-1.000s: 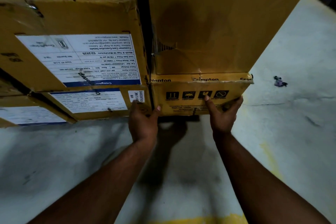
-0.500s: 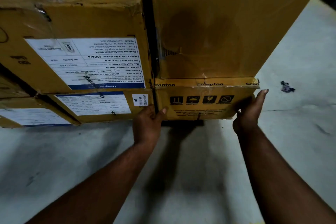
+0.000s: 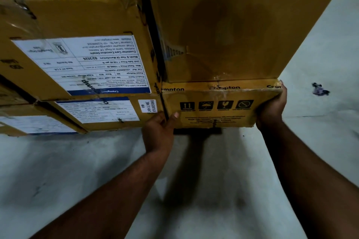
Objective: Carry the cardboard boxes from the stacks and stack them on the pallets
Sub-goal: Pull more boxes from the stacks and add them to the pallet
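The right hand [image 3: 272,107], half a second ago open beside the box [image 3: 217,103], is now gripping its right end at centre frame; the left hand [image 3: 158,128] is still holding its lower-left corner. "Crompton" tape is showing along its top edge, and the upper-left label [image 3: 93,64] is reading "02/2026".
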{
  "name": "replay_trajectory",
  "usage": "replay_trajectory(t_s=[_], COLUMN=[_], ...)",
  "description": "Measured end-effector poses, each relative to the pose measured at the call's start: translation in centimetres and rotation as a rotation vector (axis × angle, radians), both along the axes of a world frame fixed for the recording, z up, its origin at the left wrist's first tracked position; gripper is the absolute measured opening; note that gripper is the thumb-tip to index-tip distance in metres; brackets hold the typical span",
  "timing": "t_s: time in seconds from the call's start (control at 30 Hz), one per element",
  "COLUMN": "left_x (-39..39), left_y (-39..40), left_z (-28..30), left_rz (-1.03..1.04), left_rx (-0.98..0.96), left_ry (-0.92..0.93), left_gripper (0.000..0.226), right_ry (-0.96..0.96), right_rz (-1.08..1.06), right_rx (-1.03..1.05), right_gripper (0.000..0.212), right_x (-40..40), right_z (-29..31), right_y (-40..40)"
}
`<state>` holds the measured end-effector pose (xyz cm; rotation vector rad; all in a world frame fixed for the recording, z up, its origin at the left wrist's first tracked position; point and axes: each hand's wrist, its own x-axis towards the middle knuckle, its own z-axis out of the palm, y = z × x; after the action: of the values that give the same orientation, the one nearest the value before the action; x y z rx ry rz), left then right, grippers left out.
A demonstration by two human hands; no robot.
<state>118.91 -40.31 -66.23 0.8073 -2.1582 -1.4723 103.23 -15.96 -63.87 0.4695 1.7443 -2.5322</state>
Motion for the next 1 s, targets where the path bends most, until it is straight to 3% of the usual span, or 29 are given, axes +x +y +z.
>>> replay_trajectory(t_s=[0.3, 0.47, 0.53, 0.67, 0.77, 0.9, 1.0], left_x=[0.4, 1.9, 2.9, 5.8, 7.9, 10.5, 11.7], left_y=[0.0, -1.9, -3.2, -6.8, -10.1, -15.0, -17.8], left_z=[0.1, 1.9, 2.6, 5.5, 7.1, 7.9, 8.2], left_rz=[-0.120, -0.142, -0.151, -0.141, -0.089, -0.035, 0.028], left_rx=[0.110, 0.122, 0.131, 0.142, 0.104, 0.048, 0.018], left_ry=[-0.109, -0.147, -0.146, -0.172, -0.192, -0.200, -0.210], left_gripper=[0.016, 0.027, 0.022, 0.040, 0.039, 0.031, 0.034], right_ry=[-0.158, -0.326, -0.396, -0.508, -0.442, -0.233, -0.152], right_rz=[-0.097, -0.171, -0.180, -0.109, 0.114, 0.351, 0.405], right_rx=[0.202, 0.366, 0.377, 0.353, 0.347, 0.501, 0.494], right_gripper=[0.050, 0.077, 0.068, 0.066, 0.040, 0.015, 0.026], right_x=[1.5, 4.7, 6.6, 11.5, 14.3, 17.0, 17.7], right_z=[0.8, -0.4, -1.2, -0.1, 1.8, 4.8, 6.8], right_y=[0.5, -0.9, -2.3, -6.8, -10.9, -17.1, -20.4])
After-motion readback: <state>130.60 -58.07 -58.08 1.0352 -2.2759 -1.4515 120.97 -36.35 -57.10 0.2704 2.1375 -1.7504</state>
